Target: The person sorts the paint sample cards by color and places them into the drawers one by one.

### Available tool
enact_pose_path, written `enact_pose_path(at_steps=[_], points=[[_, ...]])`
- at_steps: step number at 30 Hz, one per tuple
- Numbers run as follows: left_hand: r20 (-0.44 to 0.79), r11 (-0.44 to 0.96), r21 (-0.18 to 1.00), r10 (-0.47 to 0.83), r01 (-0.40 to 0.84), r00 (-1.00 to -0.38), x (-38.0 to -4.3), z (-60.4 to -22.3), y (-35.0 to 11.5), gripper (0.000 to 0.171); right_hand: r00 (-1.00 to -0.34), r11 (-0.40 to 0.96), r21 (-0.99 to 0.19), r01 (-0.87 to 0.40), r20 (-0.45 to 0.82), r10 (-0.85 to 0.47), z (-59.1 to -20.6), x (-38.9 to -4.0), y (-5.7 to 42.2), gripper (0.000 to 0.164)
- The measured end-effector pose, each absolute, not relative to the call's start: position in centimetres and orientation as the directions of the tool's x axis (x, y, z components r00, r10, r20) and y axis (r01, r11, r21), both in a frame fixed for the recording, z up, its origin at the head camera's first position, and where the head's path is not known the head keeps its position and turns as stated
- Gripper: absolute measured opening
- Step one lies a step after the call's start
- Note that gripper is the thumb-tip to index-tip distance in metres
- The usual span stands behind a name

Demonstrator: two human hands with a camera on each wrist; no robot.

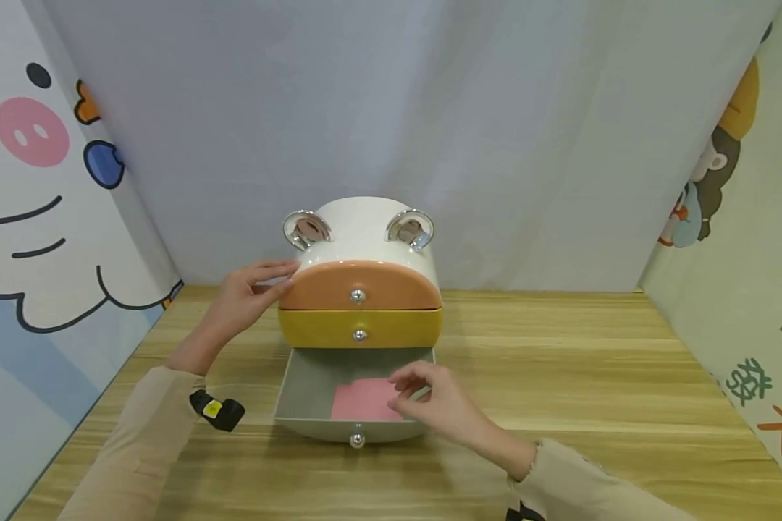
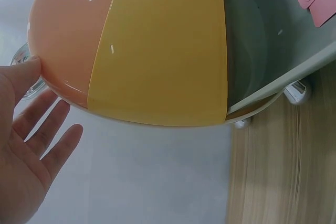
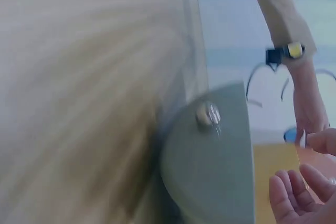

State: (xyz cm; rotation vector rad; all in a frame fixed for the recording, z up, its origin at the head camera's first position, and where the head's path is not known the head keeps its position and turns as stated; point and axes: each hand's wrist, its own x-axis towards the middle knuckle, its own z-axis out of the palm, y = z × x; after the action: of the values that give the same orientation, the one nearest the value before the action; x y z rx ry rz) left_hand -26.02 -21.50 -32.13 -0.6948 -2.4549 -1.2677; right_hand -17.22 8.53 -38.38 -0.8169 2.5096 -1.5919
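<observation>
A small desktop drawer cabinet (image 1: 365, 228) with a white top and two silvery ears stands on the table. Its orange top drawer (image 1: 391, 286) and yellow middle drawer (image 1: 397, 322) are closed. Pulled out below them is the grey-green bottom drawer (image 1: 313, 431), where flat pink cards (image 1: 363, 400) lie. My left hand (image 1: 240, 295) touches the cabinet's upper left side, its thumb (image 2: 29, 69) at the orange front's edge and the other fingers spread behind. Over the bottom drawer's right side hovers my right hand (image 1: 443, 405), fingers loosely bent, thumb apart from them, holding nothing.
The wood-grain table (image 1: 547, 362) extends to both sides of the cabinet. A pale grey curtain (image 1: 528, 145) hangs behind it. Cartoon-printed panels (image 1: 26, 239) border the left and right. Each drawer front has a round silvery knob (image 1: 357, 440).
</observation>
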Motion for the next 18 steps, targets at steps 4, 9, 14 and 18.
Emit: enact_pose_path(at_steps=[4, 9, 14, 18], points=[[0.458, 0.496, 0.683, 0.28, 0.536, -0.844, -25.9, -32.0, -21.5, 0.03, -0.869, 0.258, -0.917, -0.304, 0.156, -0.469, -39.5, -14.6, 7.5, 0.02], [0.46, 0.509, 0.674, 0.277, 0.535, -0.843, -26.0, -31.9, -21.5, 0.031, -0.898, 0.187, -0.98, -0.063, -0.026, -0.44, -41.6, -12.5, 6.4, 0.022], [0.46, 0.506, 0.677, 0.275, 0.534, -0.844, -25.9, -31.9, -21.5, 0.03, -0.925, 0.081, -0.996, 0.043, -0.07, -0.374, -43.7, -12.6, 5.5, 0.023], [0.455, 0.508, 0.68, 0.274, 0.529, -0.847, -25.9, -31.9, -21.4, 0.031, -0.943, 0.001, -0.995, 0.101, -0.096, -0.318, -45.0, -12.5, 4.6, 0.024]])
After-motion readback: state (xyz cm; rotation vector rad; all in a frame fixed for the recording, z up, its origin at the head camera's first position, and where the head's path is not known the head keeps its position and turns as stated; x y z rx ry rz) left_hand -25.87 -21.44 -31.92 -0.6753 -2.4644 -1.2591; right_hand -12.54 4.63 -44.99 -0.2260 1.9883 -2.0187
